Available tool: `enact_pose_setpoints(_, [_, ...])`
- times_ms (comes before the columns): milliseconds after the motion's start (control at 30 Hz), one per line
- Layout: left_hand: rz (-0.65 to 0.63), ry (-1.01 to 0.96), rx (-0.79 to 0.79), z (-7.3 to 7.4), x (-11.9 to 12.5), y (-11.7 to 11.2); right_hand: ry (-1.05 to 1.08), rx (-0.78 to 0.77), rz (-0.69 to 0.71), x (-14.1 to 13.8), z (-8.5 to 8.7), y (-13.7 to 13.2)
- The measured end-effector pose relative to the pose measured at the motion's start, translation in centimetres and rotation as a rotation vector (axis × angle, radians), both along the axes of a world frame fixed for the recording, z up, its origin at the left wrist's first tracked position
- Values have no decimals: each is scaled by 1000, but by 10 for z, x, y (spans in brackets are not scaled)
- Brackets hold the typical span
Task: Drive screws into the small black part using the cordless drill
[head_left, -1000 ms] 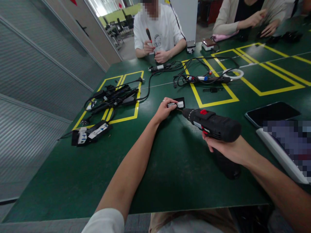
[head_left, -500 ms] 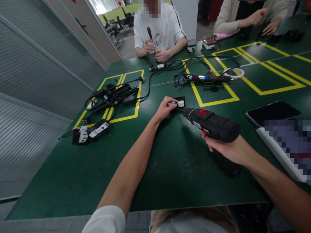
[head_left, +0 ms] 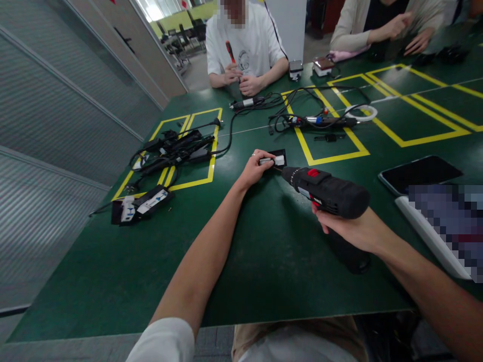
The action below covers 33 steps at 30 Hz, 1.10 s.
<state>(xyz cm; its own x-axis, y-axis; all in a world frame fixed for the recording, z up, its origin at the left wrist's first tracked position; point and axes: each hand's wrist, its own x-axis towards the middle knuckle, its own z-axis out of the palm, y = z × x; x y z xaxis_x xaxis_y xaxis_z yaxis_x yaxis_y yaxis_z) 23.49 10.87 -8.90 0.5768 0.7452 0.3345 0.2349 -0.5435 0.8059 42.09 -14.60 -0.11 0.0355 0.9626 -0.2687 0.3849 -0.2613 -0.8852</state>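
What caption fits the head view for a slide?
Left hand steadies a small black part on the green table while the right hand aims a cordless drill at it.

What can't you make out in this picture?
All in the head view:
- The drill bit's tip: too small to tell whether it touches the small part held by the left hand.
- The drill's trigger: covered by the right hand.
- The white item at the right edge: pixelated over and cut off.
- What the person opposite works on: hidden by that person's hands.
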Motion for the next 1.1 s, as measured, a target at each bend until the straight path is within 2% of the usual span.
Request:
enact_pose_setpoints(233, [2, -15, -27, 0, 1, 0, -22, 11, 25, 1, 2, 1])
enact_pose_setpoints(700, [-6, -30, -16, -4, 0, 4, 10, 12, 34, 5, -6, 2])
enact_pose_setpoints(1100, [-12, -8, 2, -2, 0, 2, 3, 16, 22, 0, 4, 2])
